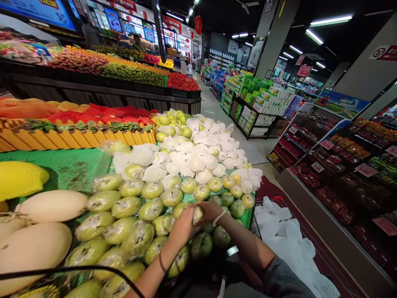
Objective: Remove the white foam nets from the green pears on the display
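In the head view, my left hand (183,225) and my right hand (210,212) meet around one small yellow-green fruit (198,214), which looks like a pear. Fingers of both hands close on it, and they cover most of its surface. Beneath and around them lie rows of green pears (152,210), many in clear plastic film. Just behind these rows, a heap of pears sits in white foam net sleeves (196,163). A beaded bracelet circles my right wrist.
Pale oval melons (39,246) and a yellow melon (20,180) lie at left. A yellow picket divider (77,138) crosses behind the green mat (66,159). At right stands a cart of loose foam sleeves (287,236), beside packaged-goods shelves (338,174). A black cable crosses the lower left.
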The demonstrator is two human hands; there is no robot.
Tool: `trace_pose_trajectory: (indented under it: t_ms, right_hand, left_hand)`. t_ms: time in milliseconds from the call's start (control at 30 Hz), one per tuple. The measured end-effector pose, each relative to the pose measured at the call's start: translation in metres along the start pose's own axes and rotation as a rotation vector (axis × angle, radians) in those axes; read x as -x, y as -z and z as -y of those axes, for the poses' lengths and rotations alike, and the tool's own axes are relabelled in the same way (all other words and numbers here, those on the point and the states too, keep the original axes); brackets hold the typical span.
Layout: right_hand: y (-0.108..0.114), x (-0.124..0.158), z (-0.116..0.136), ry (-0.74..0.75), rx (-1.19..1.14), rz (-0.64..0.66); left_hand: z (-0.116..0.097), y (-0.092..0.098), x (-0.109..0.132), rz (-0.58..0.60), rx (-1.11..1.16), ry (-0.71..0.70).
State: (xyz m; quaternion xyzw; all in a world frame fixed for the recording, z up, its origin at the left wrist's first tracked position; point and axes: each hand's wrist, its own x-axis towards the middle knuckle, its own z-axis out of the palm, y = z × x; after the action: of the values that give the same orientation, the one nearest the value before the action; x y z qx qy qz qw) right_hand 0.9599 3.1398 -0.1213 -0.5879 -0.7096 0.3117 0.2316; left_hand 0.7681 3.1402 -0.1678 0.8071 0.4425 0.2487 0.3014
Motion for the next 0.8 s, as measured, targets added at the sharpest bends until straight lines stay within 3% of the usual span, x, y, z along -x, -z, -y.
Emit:
trace_pose_trajectory:
  t_ms: [67,133,267,400,533,600,667,800]
  right_hand:
    - [0.017,-0.01,0.001,0.053,0.112,0.107]
    - [0.041,-0.028,0.007,0.05,0.252,0.132]
    - [0.08,-0.095,0.03,-0.027,0.429,-0.122]
    - [0.083,-0.165,0.046,0.037,0.512,-0.135]
    - [0.076,-0.207,0.054,0.08,0.406,-0.126]
    - [0.079,-0.215,0.057,0.071,0.341,-0.177]
    - [0.085,-0.211,0.058,0.057,0.086,-0.266]
    - [0.087,-0.165,0.055,-0.01,-0.434,-0.448]
  left_hand:
    - [0.003,0.0,0.0,0.004,0.041,-0.009]
    - [0.006,0.001,0.003,-0.019,0.069,-0.036]
    - [0.002,-0.003,0.017,-0.186,-0.004,-0.1]
    - [-0.004,-0.003,0.03,-0.311,-0.12,-0.118]
    - [0.0,0.008,0.037,-0.34,-0.173,-0.08]
    - [0.002,0.015,0.041,-0.337,-0.166,-0.057]
    - [0.001,0.024,0.044,-0.32,-0.131,-0.031]
    - [-0.013,0.042,0.042,-0.261,0.045,0.038]
